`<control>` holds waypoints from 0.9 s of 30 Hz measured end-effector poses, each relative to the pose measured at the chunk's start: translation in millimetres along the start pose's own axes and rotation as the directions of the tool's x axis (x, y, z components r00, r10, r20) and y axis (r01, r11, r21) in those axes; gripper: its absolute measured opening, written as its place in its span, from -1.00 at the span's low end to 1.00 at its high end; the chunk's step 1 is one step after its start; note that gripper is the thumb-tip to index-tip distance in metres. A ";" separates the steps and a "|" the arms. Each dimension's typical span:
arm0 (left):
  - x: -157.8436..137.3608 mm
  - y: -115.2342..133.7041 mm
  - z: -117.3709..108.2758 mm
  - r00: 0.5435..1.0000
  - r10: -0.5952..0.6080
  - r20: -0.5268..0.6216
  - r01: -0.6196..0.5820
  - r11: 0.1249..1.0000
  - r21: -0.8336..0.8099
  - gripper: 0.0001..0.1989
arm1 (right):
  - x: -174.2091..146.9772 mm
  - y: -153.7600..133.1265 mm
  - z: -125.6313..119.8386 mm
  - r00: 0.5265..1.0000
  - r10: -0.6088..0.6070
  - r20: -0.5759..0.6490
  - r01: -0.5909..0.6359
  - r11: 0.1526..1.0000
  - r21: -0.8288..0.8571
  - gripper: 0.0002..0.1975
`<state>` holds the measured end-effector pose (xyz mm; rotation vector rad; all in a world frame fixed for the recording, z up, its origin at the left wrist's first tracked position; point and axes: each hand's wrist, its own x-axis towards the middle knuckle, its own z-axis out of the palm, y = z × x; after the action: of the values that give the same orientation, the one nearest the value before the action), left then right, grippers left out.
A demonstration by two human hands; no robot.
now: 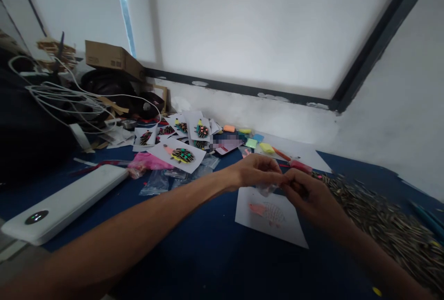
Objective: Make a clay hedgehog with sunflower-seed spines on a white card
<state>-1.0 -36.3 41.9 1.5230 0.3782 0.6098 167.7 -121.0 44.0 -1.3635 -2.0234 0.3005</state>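
Note:
My left hand (259, 170) and my right hand (307, 190) meet over a white sheet with a hedgehog drawing (268, 214), its head filled in pink and its body showing only outlines. Crumpled under the left fingers is a small clear plastic bag (266, 190), which that hand grips. The fingers of my right hand are pinched together against the left fingertips. A bit of reddish colour shows there, too small to name. Just beyond the right hand lies a pink-red packet (300, 166).
A pile of short striped sticks (385, 221) spreads at the right. Finished hedgehog cards (182, 154) lie at the back left, near plastic bags and a pink bag (152, 161). A white power bank (69, 200) rests at the left. Coloured clay packets (266, 148) line the back.

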 end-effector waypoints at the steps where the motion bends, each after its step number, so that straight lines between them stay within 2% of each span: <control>1: -0.2 -0.1 -1.7 1.000 0.001 -0.002 -0.001 1.000 0.009 -0.80 | 0.2 -0.3 -0.1 1.000 -0.004 0.004 0.004 1.000 -0.007 -0.86; 7: 1.0 -4.6 -5.6 1.000 -0.009 0.013 0.009 1.000 -0.017 -0.79 | 2.0 3.3 -4.6 0.998 -0.025 -0.054 0.020 0.995 -0.099 -0.88; 10: 2.0 -4.2 -4.1 1.000 -0.012 -0.023 0.012 1.000 0.015 -0.74 | 2.8 3.7 -6.5 0.996 -0.023 -0.091 0.013 0.994 -0.106 -0.88; 14: 2.4 -1.3 -1.9 0.995 0.029 -0.099 -0.020 0.996 0.088 -0.71 | 3.4 -3.3 -6.5 0.997 0.061 -0.054 -0.063 0.997 -0.035 -0.82; 19: 2.9 -4.6 1.6 0.987 -0.005 -0.162 0.028 0.990 0.140 -0.66 | 2.9 -12.8 -5.4 0.991 0.130 0.021 -0.131 0.985 0.113 -0.72; 24: 4.2 -12.4 6.3 0.987 0.059 -0.146 -0.027 0.977 0.211 -0.63 | 1.5 -11.7 3.7 0.984 0.176 0.009 -0.176 0.976 0.128 -0.73; 27: 4.1 -11.6 9.3 0.986 0.059 -0.157 -0.023 0.975 0.222 -0.59 | 1.6 -8.8 9.4 0.979 0.203 0.003 -0.200 0.966 0.162 -0.73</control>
<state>9.3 -40.8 31.3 1.6995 0.5555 0.7474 154.9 -121.8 42.2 -1.4654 -1.8085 0.5330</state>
